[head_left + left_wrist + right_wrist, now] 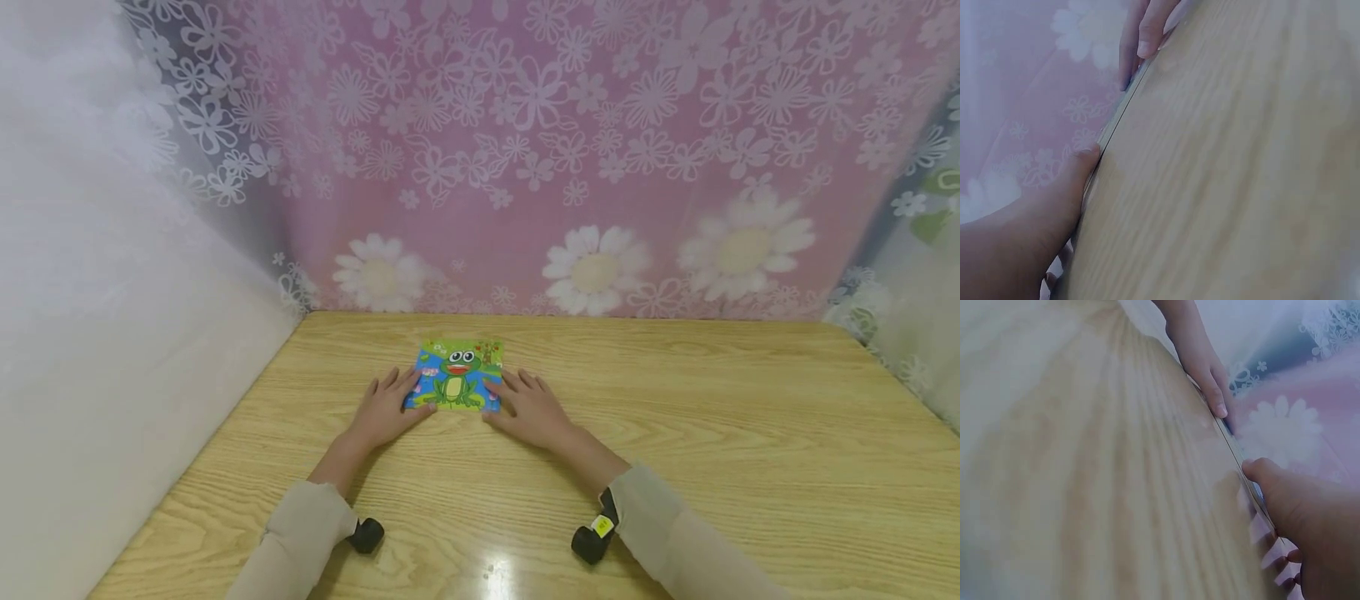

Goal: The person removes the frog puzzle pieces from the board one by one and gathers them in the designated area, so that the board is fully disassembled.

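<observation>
A flat board with a cartoon frog picture [454,387] lies on the wooden table, the frog upright as I look at it. My left hand [384,410] rests at its left side, fingers fairly straight and thumb at the lower left corner. At the right side, my right hand [534,410] touches the edge, with its thumb near the lower right corner. Both wrist views show the board nearly edge-on. There my left thumb [1088,156] and my right thumb [1261,470] lie along its near edge, and most of the picture is hidden.
The wooden table [712,433] stretches out on both sides of the board. Behind it hangs a pink flowered curtain [480,217]; a white sheet [135,317] borders the left. Black wrist devices [592,542] sit by the sleeves.
</observation>
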`<state>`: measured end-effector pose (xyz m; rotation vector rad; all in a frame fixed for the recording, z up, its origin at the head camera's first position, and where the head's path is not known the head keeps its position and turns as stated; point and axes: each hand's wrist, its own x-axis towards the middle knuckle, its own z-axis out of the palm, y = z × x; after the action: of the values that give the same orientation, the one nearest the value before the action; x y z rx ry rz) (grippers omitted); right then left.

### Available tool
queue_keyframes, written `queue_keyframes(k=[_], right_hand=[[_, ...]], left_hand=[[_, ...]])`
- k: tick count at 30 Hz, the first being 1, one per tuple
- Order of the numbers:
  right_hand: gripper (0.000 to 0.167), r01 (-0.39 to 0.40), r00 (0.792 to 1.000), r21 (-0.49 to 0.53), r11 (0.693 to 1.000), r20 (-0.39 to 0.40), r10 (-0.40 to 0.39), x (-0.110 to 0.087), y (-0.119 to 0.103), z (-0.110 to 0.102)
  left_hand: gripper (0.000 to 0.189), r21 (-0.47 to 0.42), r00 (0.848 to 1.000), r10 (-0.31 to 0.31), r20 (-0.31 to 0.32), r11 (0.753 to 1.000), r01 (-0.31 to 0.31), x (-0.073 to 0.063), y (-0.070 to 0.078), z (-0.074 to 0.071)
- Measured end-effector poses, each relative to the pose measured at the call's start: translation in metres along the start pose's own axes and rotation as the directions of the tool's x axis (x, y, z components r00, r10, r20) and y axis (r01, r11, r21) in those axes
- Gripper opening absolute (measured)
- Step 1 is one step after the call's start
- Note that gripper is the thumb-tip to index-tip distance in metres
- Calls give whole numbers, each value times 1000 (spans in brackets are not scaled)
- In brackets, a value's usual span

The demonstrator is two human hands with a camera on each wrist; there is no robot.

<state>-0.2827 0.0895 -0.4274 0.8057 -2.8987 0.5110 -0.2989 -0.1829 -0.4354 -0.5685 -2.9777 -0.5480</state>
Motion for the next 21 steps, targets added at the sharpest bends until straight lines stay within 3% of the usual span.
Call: queue_keyframes(k=[21], right_hand=[[52, 64, 996, 43, 997, -59, -61, -33, -6, -2]], left_hand=[[82, 5, 1000, 2, -11, 1000, -2, -32, 21, 4]])
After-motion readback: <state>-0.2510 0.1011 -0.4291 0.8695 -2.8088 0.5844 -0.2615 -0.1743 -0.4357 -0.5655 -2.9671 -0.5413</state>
